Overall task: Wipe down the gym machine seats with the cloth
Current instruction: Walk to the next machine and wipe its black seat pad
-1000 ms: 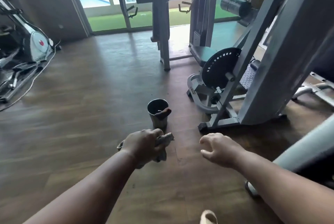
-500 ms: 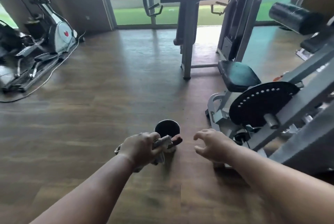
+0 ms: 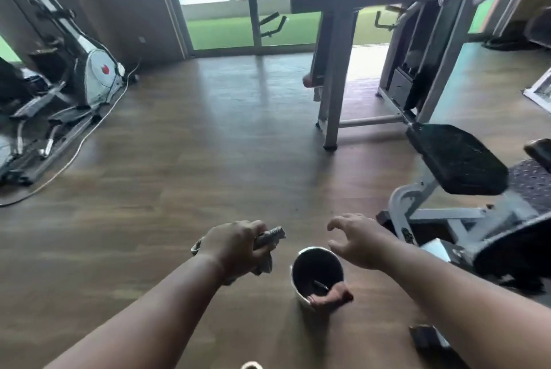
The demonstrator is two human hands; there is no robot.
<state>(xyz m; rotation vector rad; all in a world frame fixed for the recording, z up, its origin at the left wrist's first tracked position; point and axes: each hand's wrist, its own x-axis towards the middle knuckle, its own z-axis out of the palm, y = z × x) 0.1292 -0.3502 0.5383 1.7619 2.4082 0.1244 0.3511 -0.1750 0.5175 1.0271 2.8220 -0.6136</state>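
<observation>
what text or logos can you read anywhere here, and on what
None can be read.
Machine base: a dark round logo, too blurred to read.
Elliptical: a red mark on its white housing, no letters legible.
Cloth, bucket and seat: no text visible.

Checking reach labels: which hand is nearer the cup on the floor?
Right. The right hand hovers just above the cup rim, fingers spread. The left hand, gripping the cloth, sits farther off to the cup's left.
</observation>
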